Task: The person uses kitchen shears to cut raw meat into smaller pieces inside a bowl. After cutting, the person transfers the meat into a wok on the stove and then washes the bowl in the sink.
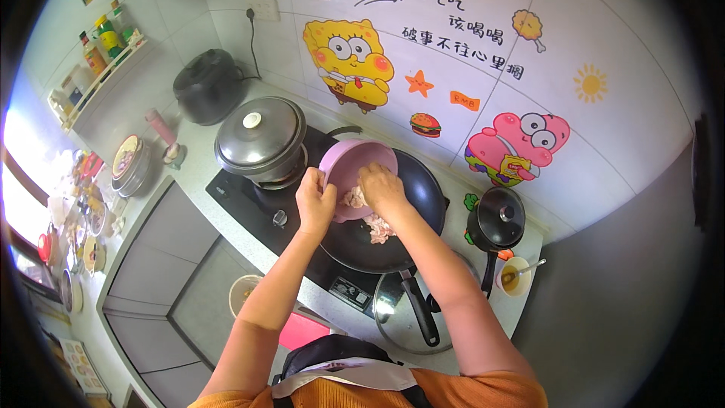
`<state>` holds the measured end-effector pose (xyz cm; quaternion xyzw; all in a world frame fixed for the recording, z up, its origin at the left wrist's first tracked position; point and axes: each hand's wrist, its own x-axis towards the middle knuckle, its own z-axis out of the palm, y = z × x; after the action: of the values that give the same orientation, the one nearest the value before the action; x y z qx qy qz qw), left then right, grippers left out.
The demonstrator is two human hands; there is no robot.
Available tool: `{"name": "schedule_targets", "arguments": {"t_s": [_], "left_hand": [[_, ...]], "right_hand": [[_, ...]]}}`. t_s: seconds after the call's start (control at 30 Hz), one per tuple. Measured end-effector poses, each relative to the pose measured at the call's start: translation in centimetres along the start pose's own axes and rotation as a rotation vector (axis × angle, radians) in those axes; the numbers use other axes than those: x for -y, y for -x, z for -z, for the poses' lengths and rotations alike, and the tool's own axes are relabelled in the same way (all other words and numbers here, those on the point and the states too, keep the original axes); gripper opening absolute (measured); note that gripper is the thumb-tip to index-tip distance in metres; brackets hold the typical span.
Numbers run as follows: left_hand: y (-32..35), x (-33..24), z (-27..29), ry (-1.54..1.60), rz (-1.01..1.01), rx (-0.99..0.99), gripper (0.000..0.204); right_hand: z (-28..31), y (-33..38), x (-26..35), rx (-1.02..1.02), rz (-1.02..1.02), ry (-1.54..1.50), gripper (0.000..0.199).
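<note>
My left hand (316, 202) grips the rim of a pink bowl (341, 159), tilted over a black frying pan (423, 189). Inside the bowl's mouth are the curled fingers of my right hand (380, 187), closed against pale pink pieces of meat (353, 197). More meat pieces (380, 230) lie on the pan's dark surface below. The pan sits on a black cooktop (253, 208), its handle (421, 310) pointing toward me. My right fingertips are partly hidden.
A lidded steel pot (258, 136) stands left of the pan, with a black cooker (208, 87) behind it. A glass lid (393, 326) lies under the pan's handle. To the right are a small lidded black pan (496, 219) and a bowl with a spoon (515, 277).
</note>
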<state>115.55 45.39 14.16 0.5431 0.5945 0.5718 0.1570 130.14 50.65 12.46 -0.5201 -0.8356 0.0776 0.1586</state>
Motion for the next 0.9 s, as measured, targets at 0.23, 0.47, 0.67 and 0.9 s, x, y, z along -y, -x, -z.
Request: {"name": "schedule_targets", "arguments": {"t_s": [0.23,0.47,0.67,0.9], "left_hand": [[0.2,-0.2,0.3,-0.014,-0.177,-0.104,0.014],[-1.0,0.7,1.7,-0.142,-0.219,-0.114,0.012],[-1.0,1.2,3.3,0.111,0.179,-0.292,0.014],[1.5,4.5,7.2,0.778,0.746,-0.447,0.020]], "right_hand": [[-0.5,0.3,2.6,0.105,0.051,-0.371,0.022],[2.5,1.7,0.1,0.109,0.253,-0.167,0.004],[4.1,3.6,-3.5,0.177,0.017,-0.258,0.012],[-0.9,5.9,-5.8,0.519,-0.245,0.151,0.054]]}}
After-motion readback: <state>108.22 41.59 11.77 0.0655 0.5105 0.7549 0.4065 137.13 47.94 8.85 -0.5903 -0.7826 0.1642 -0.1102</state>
